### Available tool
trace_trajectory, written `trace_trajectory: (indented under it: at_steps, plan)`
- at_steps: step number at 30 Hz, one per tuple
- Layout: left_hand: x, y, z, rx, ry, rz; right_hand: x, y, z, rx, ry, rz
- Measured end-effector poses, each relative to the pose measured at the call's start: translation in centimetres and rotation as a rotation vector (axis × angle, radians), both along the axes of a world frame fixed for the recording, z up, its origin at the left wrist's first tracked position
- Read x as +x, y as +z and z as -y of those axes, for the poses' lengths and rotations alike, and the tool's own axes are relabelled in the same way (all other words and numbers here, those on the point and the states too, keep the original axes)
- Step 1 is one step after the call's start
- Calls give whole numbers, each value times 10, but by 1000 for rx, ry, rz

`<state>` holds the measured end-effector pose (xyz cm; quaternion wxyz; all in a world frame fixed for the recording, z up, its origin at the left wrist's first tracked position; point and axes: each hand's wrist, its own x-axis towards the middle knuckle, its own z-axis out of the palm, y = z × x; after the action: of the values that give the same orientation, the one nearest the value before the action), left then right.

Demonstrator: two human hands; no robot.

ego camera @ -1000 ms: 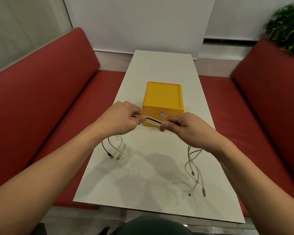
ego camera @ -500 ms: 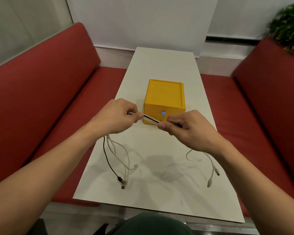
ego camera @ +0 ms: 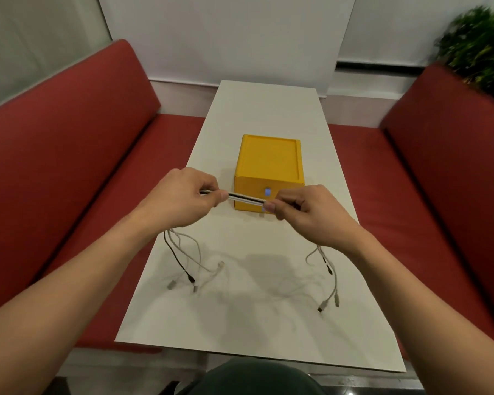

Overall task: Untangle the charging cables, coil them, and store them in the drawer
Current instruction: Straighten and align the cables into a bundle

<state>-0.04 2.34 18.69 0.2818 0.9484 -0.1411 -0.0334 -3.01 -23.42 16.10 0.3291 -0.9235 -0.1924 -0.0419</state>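
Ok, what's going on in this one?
A person holds a bundle of charging cables stretched between both hands above the white table. The left hand pinches one side, the right hand the other, and the loose connector ends dangle below each hand. The yellow drawer box behind them looks closed; nothing is coiled or stored yet.

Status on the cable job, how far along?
Done: cables look untangled, running side by side. In hand: left hand and right hand pinch them taut; ends dangle. Left: nothing coiled, yellow drawer box looks closed, nothing stored.
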Motion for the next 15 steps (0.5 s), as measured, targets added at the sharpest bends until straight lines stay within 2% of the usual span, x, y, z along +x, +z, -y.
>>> trace_trajectory:
  at_steps: [3, 5, 10, 13, 15]
  plan:
    - [4, -15, 4, 83, 5, 99, -2, 5, 2, 98, 54, -119]
    - [5, -17, 4, 80, -29, 103, 2, 4, 5, 90, 49, -85]
    - [9, -18, -10, 49, -149, -186, 9, 0, 5, -21, 42, -35]
    - [10, -14, -2, 132, -196, -240, 9, 1, 0, -32, 106, -88]
    - [8, -12, 12, -5, -282, -294, 11, 4, -2, -30, 126, -99]
